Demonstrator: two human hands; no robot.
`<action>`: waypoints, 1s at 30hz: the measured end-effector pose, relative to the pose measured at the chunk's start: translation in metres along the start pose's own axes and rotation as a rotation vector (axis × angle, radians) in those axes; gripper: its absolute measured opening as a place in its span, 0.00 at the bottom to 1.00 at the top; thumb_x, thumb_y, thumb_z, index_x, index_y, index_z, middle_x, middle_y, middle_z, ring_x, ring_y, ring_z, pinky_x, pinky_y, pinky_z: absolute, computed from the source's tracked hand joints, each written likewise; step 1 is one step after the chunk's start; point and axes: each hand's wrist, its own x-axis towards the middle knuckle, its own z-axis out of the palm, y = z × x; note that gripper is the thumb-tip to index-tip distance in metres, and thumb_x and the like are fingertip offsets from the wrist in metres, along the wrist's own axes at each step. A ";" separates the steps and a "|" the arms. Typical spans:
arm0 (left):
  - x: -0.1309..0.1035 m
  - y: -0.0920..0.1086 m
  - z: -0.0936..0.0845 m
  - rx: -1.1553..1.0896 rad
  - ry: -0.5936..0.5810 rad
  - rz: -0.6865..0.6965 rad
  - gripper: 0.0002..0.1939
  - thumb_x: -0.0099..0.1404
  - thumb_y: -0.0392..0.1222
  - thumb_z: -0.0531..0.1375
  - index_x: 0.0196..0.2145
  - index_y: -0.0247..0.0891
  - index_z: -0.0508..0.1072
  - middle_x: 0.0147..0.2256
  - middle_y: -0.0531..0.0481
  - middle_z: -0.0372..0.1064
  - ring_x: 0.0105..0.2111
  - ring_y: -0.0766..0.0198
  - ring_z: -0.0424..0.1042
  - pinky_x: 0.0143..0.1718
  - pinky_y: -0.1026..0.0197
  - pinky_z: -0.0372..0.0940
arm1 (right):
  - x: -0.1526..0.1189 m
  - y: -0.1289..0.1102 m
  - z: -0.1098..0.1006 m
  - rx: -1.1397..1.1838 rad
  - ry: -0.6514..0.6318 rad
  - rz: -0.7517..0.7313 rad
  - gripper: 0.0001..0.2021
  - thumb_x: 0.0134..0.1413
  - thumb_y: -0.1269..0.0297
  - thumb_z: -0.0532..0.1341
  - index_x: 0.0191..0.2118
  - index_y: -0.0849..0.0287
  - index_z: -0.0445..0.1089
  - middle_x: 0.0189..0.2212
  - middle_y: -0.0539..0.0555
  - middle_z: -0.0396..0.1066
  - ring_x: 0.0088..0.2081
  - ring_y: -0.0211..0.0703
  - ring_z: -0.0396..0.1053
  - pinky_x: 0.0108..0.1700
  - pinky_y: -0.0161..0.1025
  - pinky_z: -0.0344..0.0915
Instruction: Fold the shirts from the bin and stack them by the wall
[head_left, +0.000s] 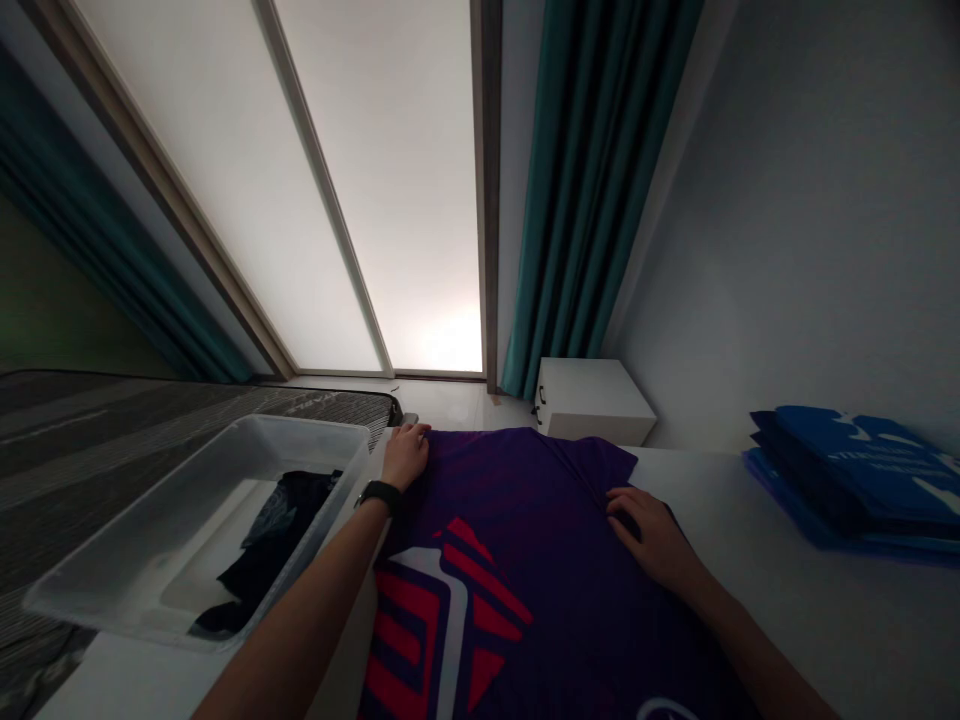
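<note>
A dark purple jersey point(559, 560) with a red and white pattern lies spread over the white table in front of me. My left hand point(406, 455), a dark band on its wrist, rests at the jersey's far left corner with its fingers laid over the edge. Toward the right, my right hand point(649, 530) touches the fabric near the sleeve, thumb and fingers apart. Some creases run through the cloth by that sleeve. The jersey's near part passes out of the picture at the bottom.
Left of the jersey, a translucent plastic bin point(150, 520) holds dark cloth point(281, 540). A stack of folded blue garments point(862, 480) sits on the table point(705, 480) at right. Beyond stand a white cabinet point(596, 395), teal curtains point(592, 200) and frosted sliding doors point(390, 170).
</note>
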 end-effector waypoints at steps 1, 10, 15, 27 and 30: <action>0.008 -0.001 -0.001 0.010 -0.022 -0.003 0.19 0.65 0.35 0.51 0.50 0.37 0.74 0.48 0.41 0.71 0.50 0.51 0.67 0.54 0.52 0.60 | 0.000 0.000 0.000 0.002 0.002 -0.005 0.07 0.59 0.61 0.54 0.35 0.53 0.68 0.46 0.57 0.72 0.50 0.52 0.68 0.53 0.51 0.62; 0.045 -0.014 -0.006 0.002 -0.248 0.001 0.14 0.64 0.39 0.54 0.41 0.43 0.79 0.46 0.46 0.76 0.50 0.50 0.70 0.53 0.53 0.59 | 0.000 0.000 0.001 0.008 0.017 -0.008 0.06 0.59 0.62 0.55 0.35 0.53 0.68 0.45 0.56 0.71 0.50 0.52 0.68 0.53 0.51 0.62; 0.039 -0.017 -0.004 -0.073 -0.255 0.024 0.15 0.65 0.41 0.53 0.44 0.44 0.78 0.43 0.49 0.77 0.46 0.57 0.73 0.49 0.61 0.62 | 0.000 0.000 0.001 0.001 0.022 -0.009 0.06 0.59 0.63 0.54 0.35 0.53 0.68 0.45 0.56 0.71 0.50 0.51 0.68 0.52 0.51 0.62; 0.039 -0.016 0.006 -0.146 -0.076 0.011 0.09 0.65 0.37 0.54 0.32 0.38 0.74 0.34 0.46 0.72 0.38 0.59 0.72 0.41 0.62 0.62 | 0.000 -0.001 0.000 0.011 0.019 -0.008 0.05 0.59 0.64 0.54 0.36 0.53 0.67 0.45 0.55 0.71 0.50 0.51 0.68 0.53 0.51 0.62; 0.035 -0.009 0.003 -0.145 0.028 0.000 0.09 0.66 0.38 0.53 0.32 0.38 0.73 0.35 0.45 0.69 0.40 0.57 0.70 0.43 0.59 0.62 | 0.000 -0.001 0.000 0.014 0.017 -0.004 0.05 0.59 0.65 0.54 0.36 0.53 0.67 0.45 0.56 0.71 0.50 0.50 0.68 0.53 0.51 0.62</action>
